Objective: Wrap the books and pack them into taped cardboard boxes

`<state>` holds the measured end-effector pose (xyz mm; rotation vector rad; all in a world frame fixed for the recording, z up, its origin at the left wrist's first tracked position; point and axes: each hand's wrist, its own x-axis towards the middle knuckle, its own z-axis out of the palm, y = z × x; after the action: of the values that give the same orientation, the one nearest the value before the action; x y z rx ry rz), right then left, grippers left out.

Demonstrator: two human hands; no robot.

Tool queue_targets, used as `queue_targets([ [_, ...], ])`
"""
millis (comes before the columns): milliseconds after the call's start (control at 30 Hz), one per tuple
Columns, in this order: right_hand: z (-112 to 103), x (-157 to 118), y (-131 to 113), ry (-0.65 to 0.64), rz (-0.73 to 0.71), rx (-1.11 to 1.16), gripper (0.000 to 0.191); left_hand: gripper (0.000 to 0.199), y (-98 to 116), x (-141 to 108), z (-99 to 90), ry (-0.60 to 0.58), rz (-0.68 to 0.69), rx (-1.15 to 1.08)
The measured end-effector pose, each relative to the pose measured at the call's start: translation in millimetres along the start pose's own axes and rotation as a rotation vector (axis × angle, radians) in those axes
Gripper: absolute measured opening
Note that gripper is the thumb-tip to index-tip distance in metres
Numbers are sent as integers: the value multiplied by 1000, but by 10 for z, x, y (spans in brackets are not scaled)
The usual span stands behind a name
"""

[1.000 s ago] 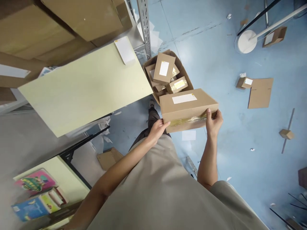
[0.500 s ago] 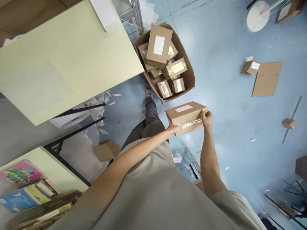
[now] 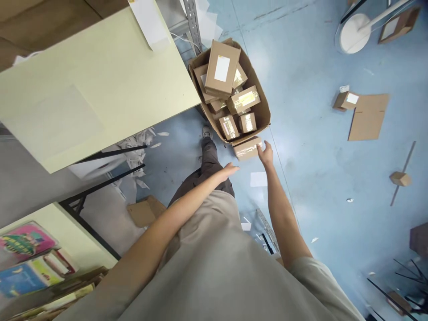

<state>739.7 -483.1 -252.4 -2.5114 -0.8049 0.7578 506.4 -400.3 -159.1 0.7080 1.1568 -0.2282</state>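
A taped cardboard box point(image 3: 248, 149) is just below the near side of a large open carton point(image 3: 264, 109), partly hidden by the carton's rim. My right hand point(image 3: 265, 154) is beside that box's right end, thumb and fingers apart; whether a fingertip still touches it I cannot tell. My left hand point(image 3: 230, 169) hovers below and left of the box with its fingers stretched out, holding nothing. Inside the carton lie several smaller boxes, many wrapped in shiny tape. A flat box with a white label point(image 3: 222, 67) lies on top of them.
A pale yellow table point(image 3: 117, 89) borders the carton on the left, with a metal shelf post point(image 3: 193, 26) behind. On the blue floor are a white sheet point(image 3: 258, 179), a flattened cardboard piece point(image 3: 369, 117) and a white round base point(image 3: 355, 33). Paper scraps point(image 3: 133, 145) litter the floor under the table.
The taped box has left both hands and moved away from me to the carton's near side. My hands have opened, and the right one has shifted left and forward. A floor sheet now shows.
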Motion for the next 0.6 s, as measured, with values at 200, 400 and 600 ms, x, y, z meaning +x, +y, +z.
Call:
queue_targets([
  [200,197,225,-744,-103,-109,51,77,35,489,6,-757,107,63,-182],
  [400,367,1143,-1568,-205,-18,138,62,24,1296,182,-1210,121,168,-358],
  [600,785,2131,-2239,-288,212,358,40,43,2403,829,-1331,176,255,-292],
])
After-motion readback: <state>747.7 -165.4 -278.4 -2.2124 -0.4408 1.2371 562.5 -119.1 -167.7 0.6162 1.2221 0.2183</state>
